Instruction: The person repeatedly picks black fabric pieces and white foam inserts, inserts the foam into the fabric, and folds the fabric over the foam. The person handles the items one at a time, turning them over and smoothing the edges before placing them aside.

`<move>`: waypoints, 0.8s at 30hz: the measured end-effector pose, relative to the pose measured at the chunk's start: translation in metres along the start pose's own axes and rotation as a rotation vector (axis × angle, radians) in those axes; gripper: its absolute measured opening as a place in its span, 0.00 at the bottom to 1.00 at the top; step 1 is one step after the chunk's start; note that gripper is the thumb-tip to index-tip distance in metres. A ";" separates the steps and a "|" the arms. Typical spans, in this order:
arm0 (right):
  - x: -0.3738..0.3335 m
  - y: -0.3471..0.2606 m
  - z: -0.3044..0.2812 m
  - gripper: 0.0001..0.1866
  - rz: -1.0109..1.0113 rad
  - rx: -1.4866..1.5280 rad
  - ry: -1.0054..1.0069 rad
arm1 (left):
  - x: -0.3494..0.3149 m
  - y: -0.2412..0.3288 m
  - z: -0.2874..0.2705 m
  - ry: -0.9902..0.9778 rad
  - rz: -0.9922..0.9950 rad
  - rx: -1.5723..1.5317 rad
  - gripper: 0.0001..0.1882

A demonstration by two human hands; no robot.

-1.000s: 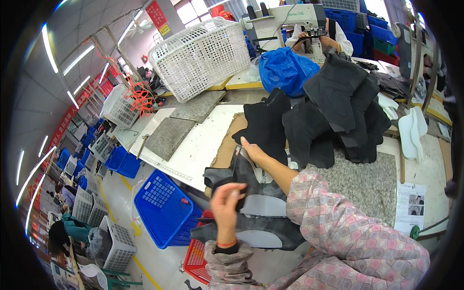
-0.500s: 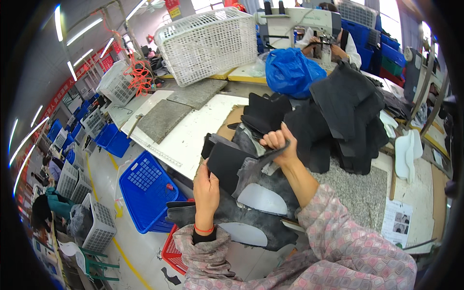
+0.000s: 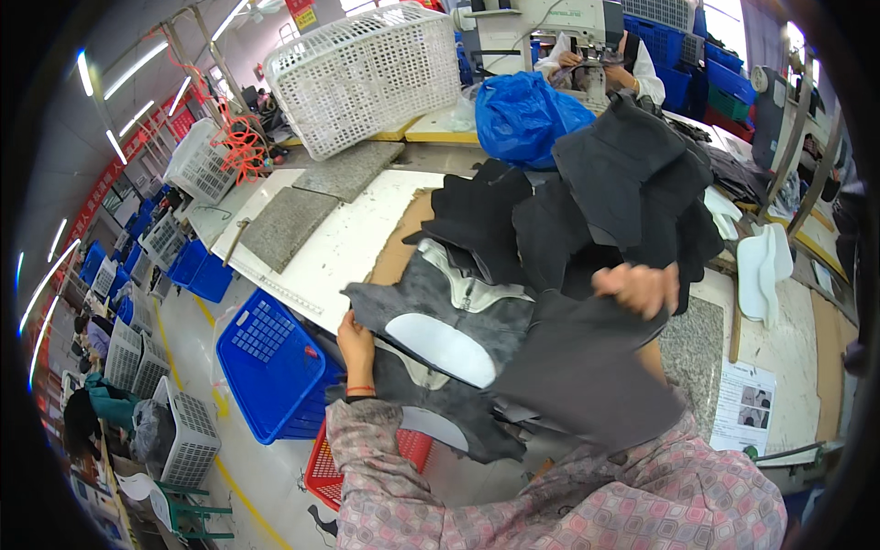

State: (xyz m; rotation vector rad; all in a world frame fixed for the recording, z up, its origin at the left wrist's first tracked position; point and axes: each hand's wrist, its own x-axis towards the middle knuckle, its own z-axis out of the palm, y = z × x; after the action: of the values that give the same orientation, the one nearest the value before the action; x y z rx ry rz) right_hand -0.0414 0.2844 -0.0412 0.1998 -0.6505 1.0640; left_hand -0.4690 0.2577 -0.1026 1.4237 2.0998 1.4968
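My left hand (image 3: 357, 346) pinches grey piece (image 3: 431, 319) by its left edge; right hand (image 3: 642, 288), blurred, grips dark panel (image 3: 587, 367) at top, dark pile (image 3: 632, 183) crowding behind; room leftward over white tabletop (image 3: 353, 246).

Head view, wide fisheye, left of a pair. I am wearing it; it is looking down and forward, framing my left hand (image 3: 356, 343) and right hand (image 3: 639, 289) close by, table (image 3: 359, 234) beyond, floor (image 3: 186, 341) farther off at left.

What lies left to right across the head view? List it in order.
Large blue plastic basket, left hand, upper white oval patch, crumpled blue plastic bag, right hand, white printed paper sheet.
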 end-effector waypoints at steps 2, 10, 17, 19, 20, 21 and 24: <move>0.024 -0.050 -0.024 0.17 -0.050 0.413 -0.242 | 0.016 -0.021 0.006 0.091 0.090 0.157 0.14; 0.026 -0.291 0.027 0.31 0.300 -0.116 -0.337 | 0.084 -0.106 -0.013 -0.136 -0.169 -0.400 0.18; 0.033 -0.313 0.110 0.26 0.423 -0.526 -0.270 | -0.042 0.099 -0.014 -0.065 0.279 -0.507 0.13; 0.034 -0.292 0.118 0.21 0.330 -0.775 -0.001 | -0.147 0.176 0.016 -0.591 0.391 -0.547 0.22; 0.033 -0.278 0.121 0.19 0.233 -0.943 0.299 | -0.194 0.207 0.025 -0.779 0.621 -0.302 0.39; 0.038 -0.265 0.127 0.18 0.226 -0.959 0.329 | -0.234 0.232 0.045 -0.998 0.701 -0.586 0.52; 0.059 -0.237 0.150 0.19 0.154 -1.126 0.265 | -0.310 0.273 0.094 -1.138 0.602 -0.759 0.52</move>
State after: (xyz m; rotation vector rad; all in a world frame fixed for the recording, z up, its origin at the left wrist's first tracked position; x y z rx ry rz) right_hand 0.1218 0.1448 0.1486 -0.9608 -0.9351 0.7139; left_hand -0.0910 0.0812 -0.0329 1.9020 0.4010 0.9660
